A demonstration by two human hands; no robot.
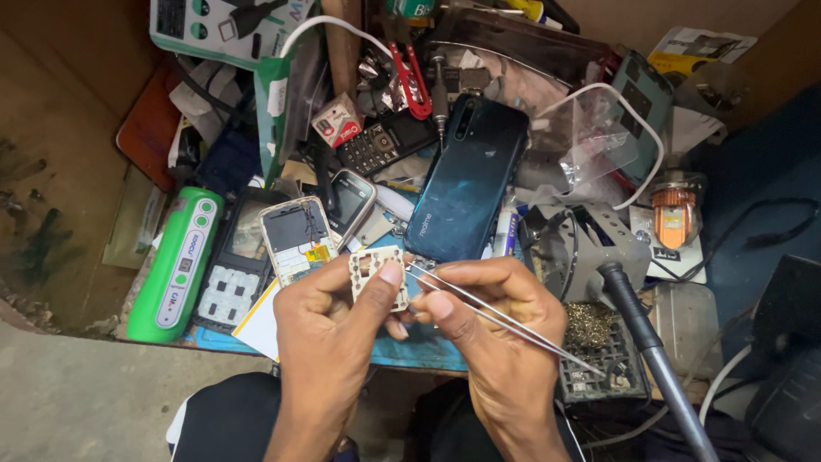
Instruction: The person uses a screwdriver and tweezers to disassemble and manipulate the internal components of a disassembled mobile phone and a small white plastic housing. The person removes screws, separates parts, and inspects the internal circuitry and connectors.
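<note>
1. Left hand (329, 329) pinching a small pale keypad frame (377, 274) between thumb and fingers, tilted up toward the eyes — likely so its holes face the tool.
2. Right hand (496, 329) closed on thin metal tweezers (496, 316), tips touching the frame's right edge, handle end trailing back over the wrist; held like a pen, seemingly for fine control.
3. Just left of the frame: an opened small phone (295, 235) showing its board, lying flat beside a dark housing (229, 274) with pale key pads.
4. Just above and right of the frame: a large dark-teal smartphone (469, 180), back up, propped across the clutter.
5. Further left of the frame: a green rounded device (178, 265) with a white label strip along its length.
6. Well above the frame: a small red-and-white box (336, 120) near a black keypad phone (380, 145), and a green-and-white printed carton (227, 30) at the top edge.
7. Right of the frame: a soldering iron handle (646, 342) — resting by a stand with brass wool (588, 323), within reach.
</note>
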